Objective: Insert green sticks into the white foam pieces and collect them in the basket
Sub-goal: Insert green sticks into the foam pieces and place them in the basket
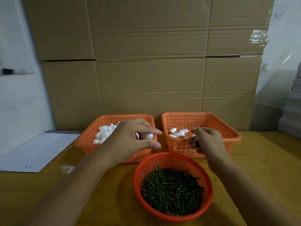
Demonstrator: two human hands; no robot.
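My left hand (130, 139) hovers over the front of the left orange basket (88, 136) and holds one white foam piece (147, 136) in its curled fingers. That basket is filled with plain white foam pieces (104, 133). My right hand (206, 142) hangs in front of the right orange basket (228, 126), fingers loosely curled; whether it holds a stick is too blurred to tell. Several foam pieces (178, 132) lie inside that right basket. A round red basket (143, 168) near me is full of green sticks (172, 188).
A lined paper pad (37, 150) lies on the wooden table (260, 160) at the left. A wall of cardboard boxes (146, 62) stands right behind the baskets. Stacked grey sheets (291, 115) sit at the far right.
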